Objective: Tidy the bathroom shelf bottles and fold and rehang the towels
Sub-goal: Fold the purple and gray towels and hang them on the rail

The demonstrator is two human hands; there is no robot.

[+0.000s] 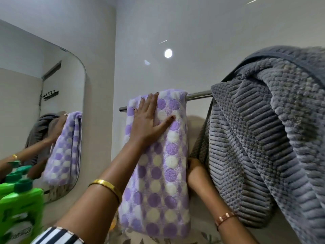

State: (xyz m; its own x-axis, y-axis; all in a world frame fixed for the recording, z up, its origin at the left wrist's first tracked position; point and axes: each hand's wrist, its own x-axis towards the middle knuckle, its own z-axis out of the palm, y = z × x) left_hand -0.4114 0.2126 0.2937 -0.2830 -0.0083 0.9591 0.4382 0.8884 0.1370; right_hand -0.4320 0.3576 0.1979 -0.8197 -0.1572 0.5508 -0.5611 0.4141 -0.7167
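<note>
Pale bathroom walls fill the frame, with a mirror (44, 103) at the left and a chrome towel rail (198, 94) running across the centre. Folded over the rail's left end, at centre frame, hangs the purple dotted towel (158, 164). The left hand (149, 120) lies flat against its front face near the top, fingers straight and spread, pressing the cloth rather than gripping it. The right hand (190, 164) reaches up behind the towel's right edge; only the wrist and heel of the hand show, so its grasp cannot be determined. A bulky grey ribbed towel (263, 147) drapes loosely over the rail's right portion, unfolded and bunched, filling the right of the frame. Green bottles (19, 196) stand at the lower left. The step in hand appears to be smoothing the dotted towel after hanging. Risk: the towel sits near the rail's open left end, so a leftward push could slide it off. The grey towel's uneven drape suggests it could slip if the rail or cloth is jostled.
</note>
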